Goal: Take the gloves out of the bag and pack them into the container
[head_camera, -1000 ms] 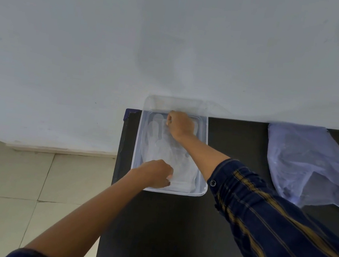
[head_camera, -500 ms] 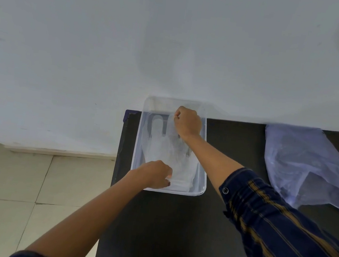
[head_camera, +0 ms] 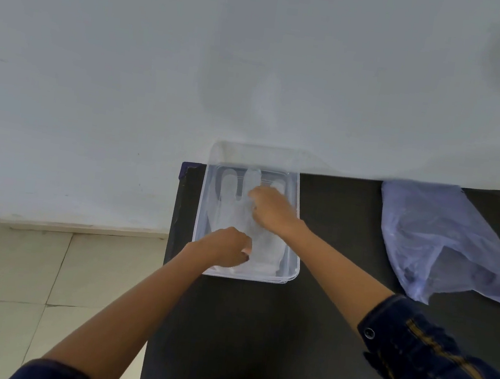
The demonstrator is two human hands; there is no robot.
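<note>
While both hands flattened a translucent plastic glove [head_camera: 233,206] inside the clear rectangular plastic container [head_camera: 297,233], left hand [head_camera: 224,246] and right hand [head_camera: 268,206] curled, pinching it; next, probably, the crumpled pale-blue plastic bag [head_camera: 445,243].

Bare table [head_camera: 255,333] near, container [head_camera: 295,259] left, bag [head_camera: 445,240] right

bare forearms, dark blue sleeves pushed up

the right hand [head_camera: 274,211] comes from a navy sleeve [head_camera: 429,365] with thin mustard stripes, its cuff closed by a dark round button well back from the fingers; the left hand [head_camera: 223,249] shows only a plain dark blue cuff [head_camera: 51,374] far up the arm.
</note>
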